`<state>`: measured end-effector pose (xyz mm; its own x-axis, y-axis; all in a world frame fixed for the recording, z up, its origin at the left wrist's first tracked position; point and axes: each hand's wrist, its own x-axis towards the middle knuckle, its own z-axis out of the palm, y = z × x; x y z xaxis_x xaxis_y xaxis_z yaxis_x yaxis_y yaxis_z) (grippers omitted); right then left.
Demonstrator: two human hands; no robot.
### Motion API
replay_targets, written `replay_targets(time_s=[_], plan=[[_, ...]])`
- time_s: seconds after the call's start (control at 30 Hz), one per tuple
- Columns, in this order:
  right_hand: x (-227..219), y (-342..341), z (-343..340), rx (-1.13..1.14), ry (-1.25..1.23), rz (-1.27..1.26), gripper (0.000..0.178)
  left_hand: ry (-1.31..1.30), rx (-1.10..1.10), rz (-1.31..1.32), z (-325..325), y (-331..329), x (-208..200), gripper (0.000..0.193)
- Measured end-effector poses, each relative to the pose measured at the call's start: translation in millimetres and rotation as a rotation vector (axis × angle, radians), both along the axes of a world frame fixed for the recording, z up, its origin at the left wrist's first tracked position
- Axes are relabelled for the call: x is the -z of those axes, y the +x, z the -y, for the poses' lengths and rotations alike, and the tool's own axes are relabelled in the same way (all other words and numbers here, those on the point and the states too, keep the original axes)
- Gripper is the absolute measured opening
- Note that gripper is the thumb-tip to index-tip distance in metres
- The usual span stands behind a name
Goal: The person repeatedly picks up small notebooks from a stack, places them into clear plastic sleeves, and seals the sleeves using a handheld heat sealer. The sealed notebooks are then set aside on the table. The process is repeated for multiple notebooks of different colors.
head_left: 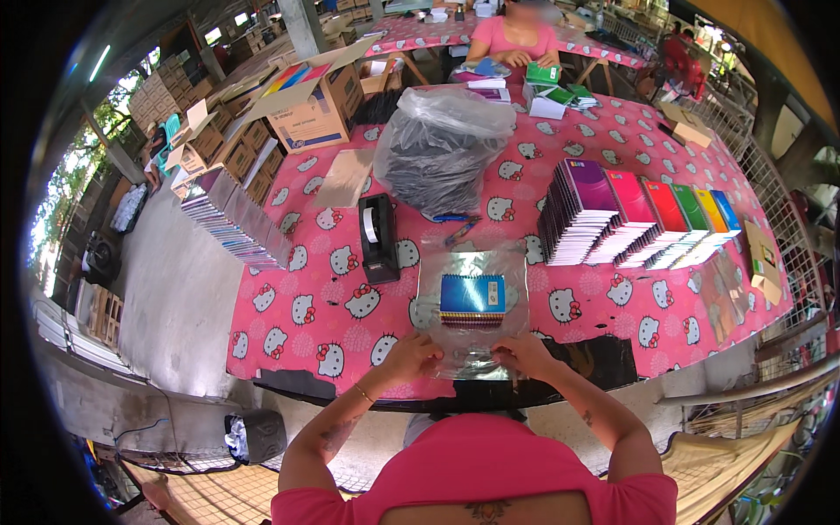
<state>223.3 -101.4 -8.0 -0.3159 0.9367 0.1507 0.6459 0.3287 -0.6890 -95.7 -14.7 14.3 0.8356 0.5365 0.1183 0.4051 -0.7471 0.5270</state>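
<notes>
A small stack of spiral notebooks (472, 294), with a blue cover on top, lies in front of me. Around it spreads a clear plastic bag (429, 293), larger than the stack, with its loose end toward me. My left hand (418, 357) is closed on the near left corner of this plastic, fingers pinched. At the near right corner, my right hand (525, 354) pinches the same plastic. Beyond the stack stands a black tape dispenser (379, 241) with a roll in it. Blue pens or cutters (462, 227) lie to its right, too small to tell which.
Right of me stand tall piles of notebooks (582, 210) in several colours. A big plastic sack of dark coils (437, 153) blocks the middle. At left are stacked wrapped notebooks (234, 219) and an open carton (319, 105). A co-worker (516, 39) handles green notebooks across the table.
</notes>
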Motion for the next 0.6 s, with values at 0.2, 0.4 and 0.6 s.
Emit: replay_targets(time_s=[0.2,0.4,0.6], plan=[[-4.4,-13.8,-2.7,0.135,-0.055,0.049,0.021,-0.078,-0.030,-0.056,3.3,0.6,-10.6,0.029],[-21.2,-2.5,4.1,0.035,-0.089,0.072,0.024,0.072,-0.032,0.007,8.4,-1.1,-19.1,0.021],[-72.8,-33.1,-16.3,0.410,0.331,0.317,0.034,-0.203,-0.414,0.344,-44.1,14.9,-16.9,0.015]])
